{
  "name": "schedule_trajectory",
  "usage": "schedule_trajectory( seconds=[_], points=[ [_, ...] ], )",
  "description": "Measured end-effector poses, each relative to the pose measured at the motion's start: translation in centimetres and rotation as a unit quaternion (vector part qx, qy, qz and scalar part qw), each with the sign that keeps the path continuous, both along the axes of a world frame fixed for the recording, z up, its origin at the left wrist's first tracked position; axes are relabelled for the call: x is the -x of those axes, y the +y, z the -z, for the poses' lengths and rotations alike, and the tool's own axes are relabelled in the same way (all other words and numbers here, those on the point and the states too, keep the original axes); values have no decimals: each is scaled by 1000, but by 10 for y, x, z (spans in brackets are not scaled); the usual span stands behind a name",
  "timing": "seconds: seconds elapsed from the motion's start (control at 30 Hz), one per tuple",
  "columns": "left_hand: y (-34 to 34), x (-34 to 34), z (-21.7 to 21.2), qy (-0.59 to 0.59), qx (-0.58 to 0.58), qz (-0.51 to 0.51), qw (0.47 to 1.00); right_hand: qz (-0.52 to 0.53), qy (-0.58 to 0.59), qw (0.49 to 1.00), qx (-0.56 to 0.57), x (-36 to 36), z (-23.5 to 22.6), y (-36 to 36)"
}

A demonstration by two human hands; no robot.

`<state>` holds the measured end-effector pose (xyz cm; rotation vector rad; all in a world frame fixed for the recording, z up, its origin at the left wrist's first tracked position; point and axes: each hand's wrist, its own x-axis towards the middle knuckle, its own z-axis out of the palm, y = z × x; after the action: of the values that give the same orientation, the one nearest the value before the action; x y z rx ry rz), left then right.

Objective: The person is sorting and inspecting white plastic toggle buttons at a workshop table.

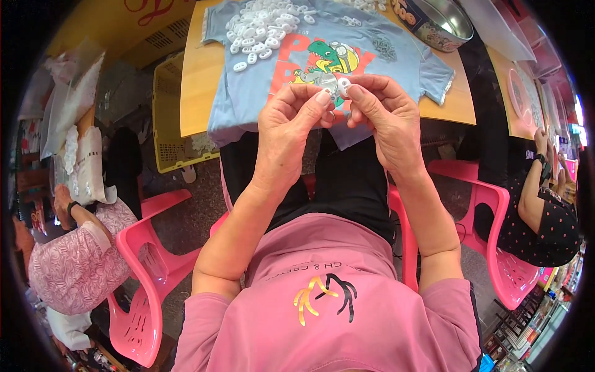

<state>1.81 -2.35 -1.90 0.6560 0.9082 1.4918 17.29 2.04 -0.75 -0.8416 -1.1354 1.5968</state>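
Both my hands are raised close together over the front of a light blue T-shirt (pixel 238 102) spread on the table. Between thumb and fingers, my right hand (pixel 387 115) pinches a small white plastic piece (pixel 343 84) with dark holes. My left hand (pixel 288 121) is closed in a pinch right beside it; a tiny pale thing shows at its fingertips, too small to name. Behind my hands, a heap of similar white oval two-holed pieces (pixel 263 25) lies on the shirt. A small pile of thin grey parts (pixel 384 46) sits farther right on the cloth.
The wooden table (pixel 452 111) has a round metal tin (pixel 443 28) at its far right. A yellow crate (pixel 170 146) stands on the floor to the left. Pink chairs (pixel 139 297) flank me, and other people sit on both sides.
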Motion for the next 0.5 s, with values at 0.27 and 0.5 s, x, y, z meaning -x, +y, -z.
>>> schedule_trajectory(
  seconds=[0.27,0.5],
  points=[
    [0,1,1,35,-2,-4,999,4,-47,998,-46,0,-1,0],
    [0,1,-6,80,-6,-13,997,7,-125,988,-95,2,-4,-2]
  ],
)
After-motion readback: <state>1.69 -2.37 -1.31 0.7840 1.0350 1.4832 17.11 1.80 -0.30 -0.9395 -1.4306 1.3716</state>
